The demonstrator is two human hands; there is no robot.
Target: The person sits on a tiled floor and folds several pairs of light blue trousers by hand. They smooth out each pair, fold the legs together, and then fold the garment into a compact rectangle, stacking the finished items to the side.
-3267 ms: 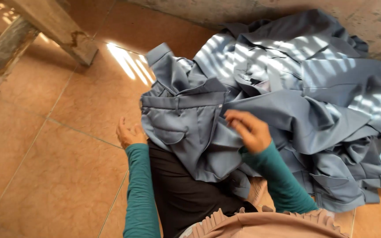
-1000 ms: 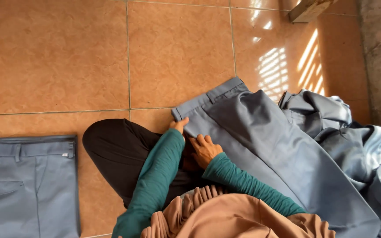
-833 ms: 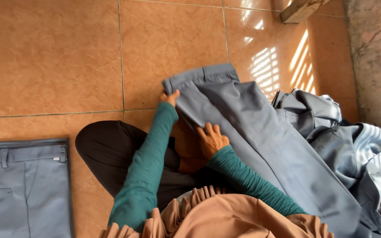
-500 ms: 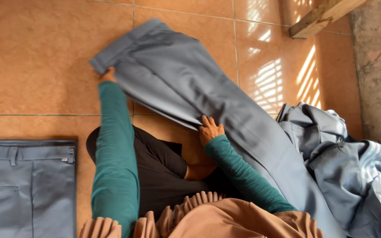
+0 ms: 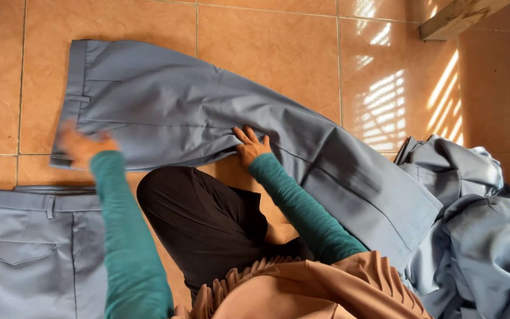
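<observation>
grey-blue trousers [image 5: 208, 112] are lying spread flat on the orange tiled floor [image 5: 267, 41], waistband at the left. left hand [image 5: 84, 145] is sitting at the waistband's lower corner, blurred; cannot tell if it is gripping. right hand [image 5: 252, 145] is pressing open-fingered on the crotch seam. folded trousers [image 5: 30, 248] are lying lower left, a heap of garments [image 5: 479, 224] at right.

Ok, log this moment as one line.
left hand: on trousers waistband | right hand: pressing trousers flat | floor: tiled | pile: right
</observation>
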